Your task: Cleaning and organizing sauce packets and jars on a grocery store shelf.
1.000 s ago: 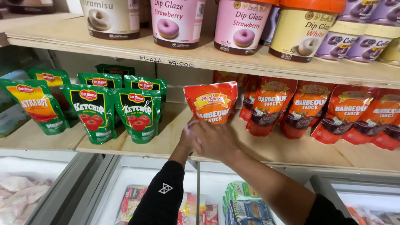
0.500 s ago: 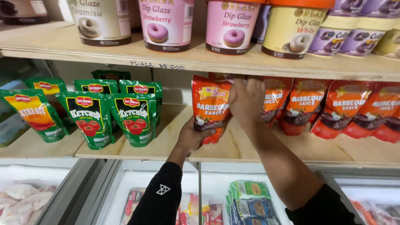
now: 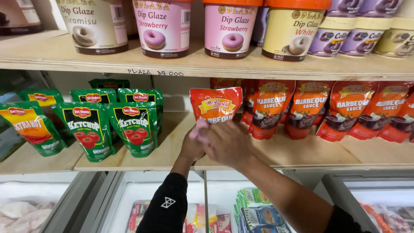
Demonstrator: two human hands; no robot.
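An orange-red barbecue sauce pouch (image 3: pixel 216 105) stands upright on the wooden middle shelf (image 3: pixel 297 155), at the left end of a row of similar pouches (image 3: pixel 310 108). My left hand (image 3: pixel 191 144), in a black sleeve, grips the pouch's lower left corner. In front of the pouch's base my right hand (image 3: pixel 227 142) lies across it, blurred, with its back towards me and its fingers overlapping my left hand. The bottom of the pouch is hidden behind both hands.
Green ketchup pouches (image 3: pixel 110 127) and a hot sauce pouch (image 3: pixel 28 127) stand to the left. Tubs of doughnut glaze (image 3: pixel 228 28) line the upper shelf. Below are chest freezers (image 3: pixel 129 194) with glass lids and packed frozen goods (image 3: pixel 254 211).
The pouch went from being held out in front of the shelf to standing in the row. My right hand dropped from the pouch's top to its base.
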